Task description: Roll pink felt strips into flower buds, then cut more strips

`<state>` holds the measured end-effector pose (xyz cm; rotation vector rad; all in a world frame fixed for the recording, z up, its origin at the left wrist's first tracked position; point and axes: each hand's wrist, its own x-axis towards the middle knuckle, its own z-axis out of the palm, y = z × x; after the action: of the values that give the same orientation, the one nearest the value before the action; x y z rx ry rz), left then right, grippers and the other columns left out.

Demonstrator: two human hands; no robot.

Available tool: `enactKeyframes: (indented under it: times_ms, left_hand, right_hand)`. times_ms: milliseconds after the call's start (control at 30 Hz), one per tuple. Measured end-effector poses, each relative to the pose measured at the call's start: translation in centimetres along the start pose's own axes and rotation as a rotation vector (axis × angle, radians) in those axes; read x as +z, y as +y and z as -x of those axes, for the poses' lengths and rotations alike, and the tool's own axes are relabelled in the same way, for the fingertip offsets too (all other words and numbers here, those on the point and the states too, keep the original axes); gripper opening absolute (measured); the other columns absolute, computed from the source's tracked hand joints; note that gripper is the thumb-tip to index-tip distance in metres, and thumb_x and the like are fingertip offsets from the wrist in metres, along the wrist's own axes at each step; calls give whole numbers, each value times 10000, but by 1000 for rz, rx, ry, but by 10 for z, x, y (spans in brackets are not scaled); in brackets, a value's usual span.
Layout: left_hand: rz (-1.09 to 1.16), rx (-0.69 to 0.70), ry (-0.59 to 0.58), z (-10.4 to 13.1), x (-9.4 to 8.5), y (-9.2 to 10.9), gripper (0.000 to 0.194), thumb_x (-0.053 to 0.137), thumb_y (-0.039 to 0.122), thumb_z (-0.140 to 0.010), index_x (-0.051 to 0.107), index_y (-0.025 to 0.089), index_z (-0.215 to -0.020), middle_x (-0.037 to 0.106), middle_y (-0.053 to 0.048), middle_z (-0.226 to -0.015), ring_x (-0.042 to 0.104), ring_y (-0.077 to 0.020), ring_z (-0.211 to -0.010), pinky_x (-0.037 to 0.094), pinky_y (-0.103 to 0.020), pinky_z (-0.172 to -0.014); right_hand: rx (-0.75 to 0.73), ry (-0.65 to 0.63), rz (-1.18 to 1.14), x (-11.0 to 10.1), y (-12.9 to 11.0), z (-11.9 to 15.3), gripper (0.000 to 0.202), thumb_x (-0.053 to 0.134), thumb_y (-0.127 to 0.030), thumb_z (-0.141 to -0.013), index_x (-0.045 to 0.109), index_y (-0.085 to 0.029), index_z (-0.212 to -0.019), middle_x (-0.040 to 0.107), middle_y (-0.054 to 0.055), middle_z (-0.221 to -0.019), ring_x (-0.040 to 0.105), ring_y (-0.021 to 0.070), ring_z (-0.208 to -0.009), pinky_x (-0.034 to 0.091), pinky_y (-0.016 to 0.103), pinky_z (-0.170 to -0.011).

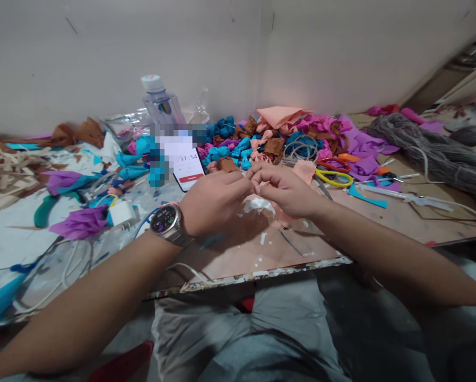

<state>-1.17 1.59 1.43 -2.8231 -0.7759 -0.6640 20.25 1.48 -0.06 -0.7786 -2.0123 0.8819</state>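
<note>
Over the middle of the table, my left hand (217, 199) and my right hand (283, 188) meet at their fingertips. Fingers of both hands are bent and pressed together; whatever they pinch is too small or hidden to name. A watch (165, 219) is on my left wrist. White residue (259, 206) marks the tabletop just below my fingers. Peach crepe paper (304, 171) lies behind and beside my right hand. Beyond my left hand rests a phone (187, 162) with a timer on its screen.
Colourful crepe-paper pieces (222, 127) pile along the wall, near a bottle (162, 106). Yellow-handled scissors (333, 178) and a glue gun (410, 197) lie right. Grey yarn (421, 143) is far right. A white charger (121, 211) and cables sit left, with wooden sticks (10, 172) farther left.
</note>
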Motion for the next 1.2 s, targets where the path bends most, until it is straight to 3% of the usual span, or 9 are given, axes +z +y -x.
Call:
enactKeyframes:
  times_ms: [233,367,533,633,700,800,867,1000,1200]
  left_hand:
    - [-84,81,-4,2,2,-4,265,425,202,-1022,685,170,-982,731,-103,-927,643,-198,-828,484,-341,-803]
    - [80,-87,16,-1,-3,-4,282,437,264,-1031,681,177,-919,727,-73,-850,644,-179,-787,461,-295,-739]
    - [432,-237,-10,-2,-14,-13,344,453,374,-1047,681,185,-871,735,-29,-805,656,-151,-762,444,-266,-759]
    - [490,-288,-13,4,-12,-20,389,470,424,-1038,687,180,-826,731,-26,-790,649,-150,-738,456,-278,-811]
    - [517,-303,-2,10,-7,-23,413,456,421,-1043,681,180,-794,736,-24,-791,662,-150,-756,455,-296,-902]
    - [539,-377,4,19,1,-25,389,472,445,-1031,696,184,-851,741,-26,-776,662,-158,-733,460,-266,-763]
    - [516,-360,4,22,4,-23,392,481,444,-1027,694,175,-837,740,-39,-794,659,-164,-746,446,-265,-742]
    - [539,-327,-29,26,5,-20,395,474,431,-1036,691,163,-843,721,-44,-801,632,-163,-745,426,-271,-735]
    - [940,-399,-114,28,11,-24,481,457,514,-1036,695,131,-869,702,-59,-828,632,-163,-788,466,-280,-767]
  right_hand:
    - [45,3,-80,4,5,1,155,574,-212,-887,597,-191,-735,656,54,-992,615,183,-939,486,377,-904]
    - [110,78,-133,-1,2,-2,131,671,-293,-870,674,-189,-792,685,45,-924,628,185,-884,500,355,-841]
    - [140,42,-61,-13,-7,-16,289,498,-229,-946,741,-204,-794,726,45,-957,652,191,-981,496,328,-904]
    - [185,57,-14,-10,-7,-25,306,494,-213,-943,746,-215,-771,735,25,-932,662,168,-908,507,286,-799]
    - [152,62,4,-3,-4,-29,289,527,-210,-921,738,-216,-724,742,19,-879,668,169,-874,510,288,-768]
    - [127,40,44,9,3,-32,153,664,-267,-874,758,-203,-773,758,29,-928,685,180,-928,510,337,-890]
    - [105,39,63,15,6,-30,187,707,-327,-868,745,-192,-745,742,41,-939,679,181,-921,504,353,-887]
    - [14,57,78,21,12,-23,147,673,-259,-885,711,-185,-764,703,57,-956,662,181,-929,507,355,-865]
    - [-282,105,296,24,22,-13,78,649,-220,-914,671,-203,-842,690,68,-1030,640,210,-996,466,407,-930]
